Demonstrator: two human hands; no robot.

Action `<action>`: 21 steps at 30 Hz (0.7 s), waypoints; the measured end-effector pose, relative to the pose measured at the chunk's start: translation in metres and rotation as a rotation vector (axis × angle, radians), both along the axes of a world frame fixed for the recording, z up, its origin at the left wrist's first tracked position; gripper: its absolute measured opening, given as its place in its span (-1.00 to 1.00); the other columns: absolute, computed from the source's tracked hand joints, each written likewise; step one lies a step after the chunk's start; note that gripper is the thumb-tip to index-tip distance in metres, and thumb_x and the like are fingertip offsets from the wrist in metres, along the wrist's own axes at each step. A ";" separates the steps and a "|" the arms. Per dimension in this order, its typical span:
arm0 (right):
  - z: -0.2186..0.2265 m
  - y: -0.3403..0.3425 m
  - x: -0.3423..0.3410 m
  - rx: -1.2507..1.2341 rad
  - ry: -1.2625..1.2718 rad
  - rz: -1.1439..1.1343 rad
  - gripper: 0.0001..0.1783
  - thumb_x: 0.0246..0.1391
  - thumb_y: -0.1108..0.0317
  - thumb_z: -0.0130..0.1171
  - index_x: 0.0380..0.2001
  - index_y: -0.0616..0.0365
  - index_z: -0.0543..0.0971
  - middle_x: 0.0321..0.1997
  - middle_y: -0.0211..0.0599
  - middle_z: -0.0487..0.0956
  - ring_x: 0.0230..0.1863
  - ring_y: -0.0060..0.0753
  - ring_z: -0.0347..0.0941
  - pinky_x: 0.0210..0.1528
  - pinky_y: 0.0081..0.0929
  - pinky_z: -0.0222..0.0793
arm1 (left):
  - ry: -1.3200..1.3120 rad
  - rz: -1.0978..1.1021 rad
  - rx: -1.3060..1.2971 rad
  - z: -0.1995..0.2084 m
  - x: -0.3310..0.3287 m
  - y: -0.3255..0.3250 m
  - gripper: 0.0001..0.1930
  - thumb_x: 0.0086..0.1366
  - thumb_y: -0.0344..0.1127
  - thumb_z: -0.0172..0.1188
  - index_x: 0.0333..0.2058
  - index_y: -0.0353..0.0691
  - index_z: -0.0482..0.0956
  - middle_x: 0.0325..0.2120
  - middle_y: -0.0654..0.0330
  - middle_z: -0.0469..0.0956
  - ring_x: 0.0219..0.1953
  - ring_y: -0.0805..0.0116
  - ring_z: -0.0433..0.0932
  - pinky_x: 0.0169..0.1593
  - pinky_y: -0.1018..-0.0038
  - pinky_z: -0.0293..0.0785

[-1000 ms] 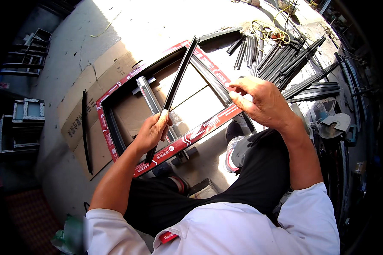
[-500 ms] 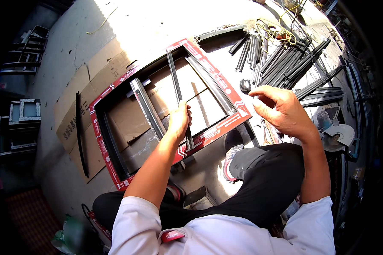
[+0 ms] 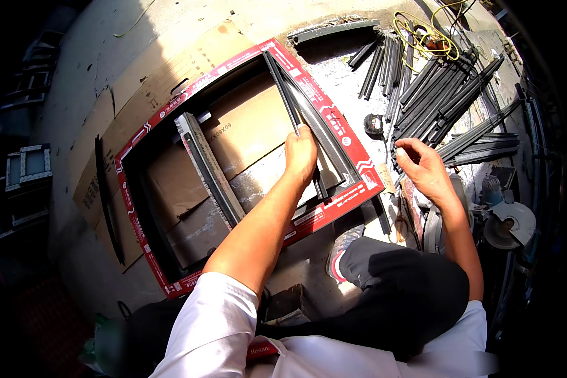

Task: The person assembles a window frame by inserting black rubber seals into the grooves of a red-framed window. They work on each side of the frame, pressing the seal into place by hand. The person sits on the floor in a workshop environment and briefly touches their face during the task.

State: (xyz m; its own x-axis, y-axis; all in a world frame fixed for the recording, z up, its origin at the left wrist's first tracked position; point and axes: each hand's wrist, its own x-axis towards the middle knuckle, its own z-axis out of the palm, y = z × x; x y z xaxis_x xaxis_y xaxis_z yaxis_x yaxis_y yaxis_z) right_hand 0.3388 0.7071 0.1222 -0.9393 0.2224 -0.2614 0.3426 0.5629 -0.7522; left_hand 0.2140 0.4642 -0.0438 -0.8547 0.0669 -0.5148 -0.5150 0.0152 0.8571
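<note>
A dark strip (image 3: 281, 86) is clasped in the left hand (image 3: 301, 154), whose fingers are wrapped around it just right of the view's centre; it is held across the opening of the red-wrapped frame (image 3: 344, 136), close to the rail on the right at its upper end and farther from it at its lower end; whether either end is seated cannot be told. The right hand (image 3: 425, 169), right of centre, is held apart from the strip, thumb and forefinger bent toward each other; whether anything is pinched there cannot be told.

For good work, the strip is probably best swung level with that rail before any pressure is applied; its far end, at upper centre, should be watched for snagging; a second grip near the lower end would likely prevent twisting; the crossbar (image 3: 206, 165), at centre left, should not be knocked.
</note>
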 end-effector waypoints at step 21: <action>-0.098 -0.036 -0.011 0.002 -0.124 0.016 -0.53 0.46 0.08 0.24 0.15 0.27 0.64 -0.14 -0.10 0.76 -0.18 -0.46 0.63 -0.04 -0.37 0.55 | 0.047 0.099 -0.160 0.006 0.012 0.046 -0.42 0.66 0.03 -0.14 0.00 -0.53 0.53 -0.13 -0.35 0.69 0.02 -0.27 0.69 0.19 0.00 0.49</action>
State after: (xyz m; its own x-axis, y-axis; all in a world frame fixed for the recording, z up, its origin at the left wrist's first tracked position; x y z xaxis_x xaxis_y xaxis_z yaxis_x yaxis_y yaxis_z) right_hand 0.3276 0.6712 0.0238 -0.9033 0.2081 -0.3751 0.4236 0.5702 -0.7038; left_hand 0.2264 0.5099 -0.0375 -0.8764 -0.0981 -0.4716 -0.4803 0.1050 0.8708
